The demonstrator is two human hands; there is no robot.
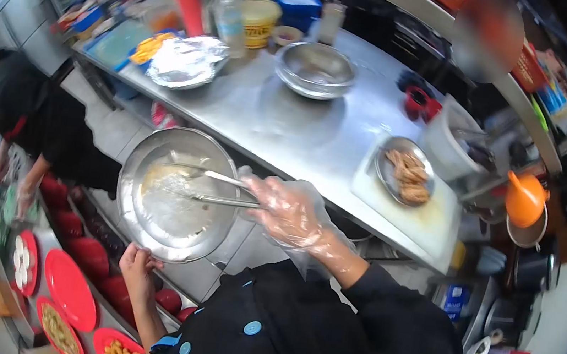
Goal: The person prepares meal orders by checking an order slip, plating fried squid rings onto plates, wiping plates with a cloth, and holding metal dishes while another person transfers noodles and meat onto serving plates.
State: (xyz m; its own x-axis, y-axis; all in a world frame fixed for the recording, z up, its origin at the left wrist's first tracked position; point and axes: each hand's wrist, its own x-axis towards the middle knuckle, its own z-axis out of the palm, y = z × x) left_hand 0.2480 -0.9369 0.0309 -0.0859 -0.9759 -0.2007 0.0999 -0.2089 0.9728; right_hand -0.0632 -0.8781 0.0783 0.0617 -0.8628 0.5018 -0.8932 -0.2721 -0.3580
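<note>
My bare left hand [139,267] grips the near rim of a wide, shallow metal bowl [215,232], which is held up off the table. Over the bowl, my right hand [286,210] wears a clear plastic glove and is closed around metal tongs [223,200]. The two arms of the tongs reach down into the bowl, their tips near its middle. A thin pale, yellowish residue shows on the bowl's bottom; I see no solid food between the tongs.
On the steel table [236,99] stand stacked metal bowls [315,70], a foil-covered tray [185,62] and a cutting board [428,221] bearing a metal dish of brown cooked food [409,176]. Red plates [70,289] line the left counter. A person in black [42,109] works there.
</note>
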